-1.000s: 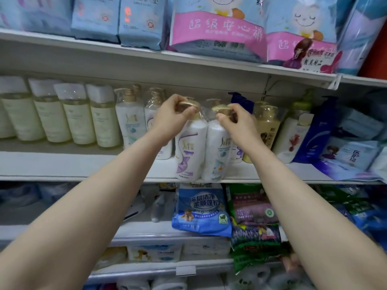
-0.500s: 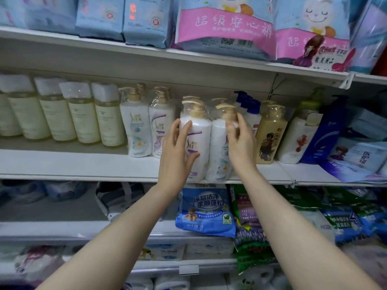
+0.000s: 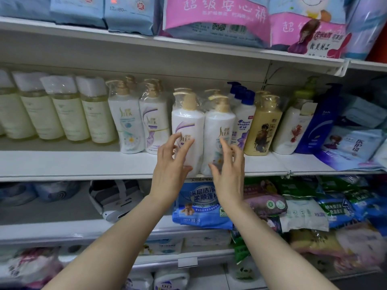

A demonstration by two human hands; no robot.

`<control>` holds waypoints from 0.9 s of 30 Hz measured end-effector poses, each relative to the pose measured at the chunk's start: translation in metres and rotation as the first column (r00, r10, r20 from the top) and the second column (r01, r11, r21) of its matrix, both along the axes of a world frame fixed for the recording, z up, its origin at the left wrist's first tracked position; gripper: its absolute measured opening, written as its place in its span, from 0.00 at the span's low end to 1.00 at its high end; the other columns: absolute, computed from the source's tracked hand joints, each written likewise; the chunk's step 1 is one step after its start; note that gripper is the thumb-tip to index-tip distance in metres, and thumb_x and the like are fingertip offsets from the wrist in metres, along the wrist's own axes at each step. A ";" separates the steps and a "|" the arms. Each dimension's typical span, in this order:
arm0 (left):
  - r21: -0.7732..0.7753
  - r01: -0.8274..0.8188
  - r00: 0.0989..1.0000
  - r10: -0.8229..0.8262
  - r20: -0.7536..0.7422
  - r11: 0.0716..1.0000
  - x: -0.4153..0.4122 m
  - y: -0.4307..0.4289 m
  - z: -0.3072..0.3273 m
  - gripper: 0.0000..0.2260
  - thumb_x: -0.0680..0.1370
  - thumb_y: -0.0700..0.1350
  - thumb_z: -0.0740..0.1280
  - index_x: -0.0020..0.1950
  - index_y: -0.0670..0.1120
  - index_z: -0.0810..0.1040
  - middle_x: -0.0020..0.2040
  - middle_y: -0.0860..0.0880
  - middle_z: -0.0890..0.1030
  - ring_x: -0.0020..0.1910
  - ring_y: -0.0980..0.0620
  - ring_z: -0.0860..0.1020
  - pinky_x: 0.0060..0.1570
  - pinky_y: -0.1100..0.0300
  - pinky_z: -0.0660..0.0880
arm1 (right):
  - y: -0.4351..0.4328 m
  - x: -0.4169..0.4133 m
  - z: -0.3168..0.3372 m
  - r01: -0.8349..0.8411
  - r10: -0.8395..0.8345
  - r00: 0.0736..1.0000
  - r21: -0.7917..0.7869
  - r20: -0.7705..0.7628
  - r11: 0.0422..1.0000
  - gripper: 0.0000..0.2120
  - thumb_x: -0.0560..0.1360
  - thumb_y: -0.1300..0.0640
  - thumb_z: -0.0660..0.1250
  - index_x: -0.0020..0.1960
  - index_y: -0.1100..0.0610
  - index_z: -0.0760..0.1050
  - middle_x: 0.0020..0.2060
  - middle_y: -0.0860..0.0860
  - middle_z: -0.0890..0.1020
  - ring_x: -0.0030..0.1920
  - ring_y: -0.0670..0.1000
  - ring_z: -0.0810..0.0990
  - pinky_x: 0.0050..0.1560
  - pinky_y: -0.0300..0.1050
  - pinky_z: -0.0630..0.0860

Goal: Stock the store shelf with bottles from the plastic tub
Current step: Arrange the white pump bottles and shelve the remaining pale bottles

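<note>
Hovering with fingers loosely spread and gripping nothing, the left hand (image 3: 170,166) and right hand (image 3: 228,167) face two white pump bottles (image 3: 189,122) standing at the shelf (image 3: 73,164) edge. Pushing both back evenly, low on their bodies, should keep them upright.

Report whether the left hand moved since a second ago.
Yes: the left hand dropped from the pump of the left white bottle to its lower body, near the shelf edge.
</note>
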State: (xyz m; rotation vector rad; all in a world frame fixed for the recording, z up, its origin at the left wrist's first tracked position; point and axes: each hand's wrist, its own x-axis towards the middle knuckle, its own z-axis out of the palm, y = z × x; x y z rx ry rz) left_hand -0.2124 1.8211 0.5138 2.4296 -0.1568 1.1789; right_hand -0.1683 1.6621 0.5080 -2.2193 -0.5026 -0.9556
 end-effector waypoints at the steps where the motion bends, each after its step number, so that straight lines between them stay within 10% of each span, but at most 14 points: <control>1: -0.002 -0.004 1.000 0.004 -0.004 1.000 0.002 0.001 0.001 0.40 0.67 0.38 0.80 0.74 0.54 0.66 0.74 0.48 0.59 0.63 0.43 0.70 0.48 0.53 0.80 | 0.000 0.002 0.000 -0.003 0.003 1.000 -0.004 0.000 1.000 0.40 0.71 0.62 0.75 0.77 0.49 0.60 0.67 0.56 0.67 0.66 0.56 0.72 0.66 0.52 0.76; 13: 0.023 -0.062 0.998 0.063 -0.008 0.998 0.030 0.013 0.003 0.40 0.65 0.38 0.81 0.72 0.54 0.66 0.74 0.49 0.60 0.61 0.44 0.72 0.40 0.53 0.81 | 0.013 0.034 0.003 -0.019 0.019 1.000 -0.016 0.019 1.000 0.34 0.70 0.63 0.77 0.70 0.52 0.65 0.62 0.58 0.71 0.60 0.58 0.75 0.57 0.48 0.76; 27: 0.041 -0.107 0.994 0.108 -0.018 0.993 0.073 0.022 -0.002 0.40 0.66 0.32 0.78 0.73 0.51 0.67 0.75 0.44 0.64 0.61 0.43 0.72 0.53 0.55 0.75 | 0.025 0.076 0.006 -0.056 0.056 0.998 -0.014 -0.022 0.998 0.31 0.70 0.63 0.77 0.67 0.52 0.66 0.62 0.56 0.70 0.57 0.56 0.75 0.54 0.51 0.79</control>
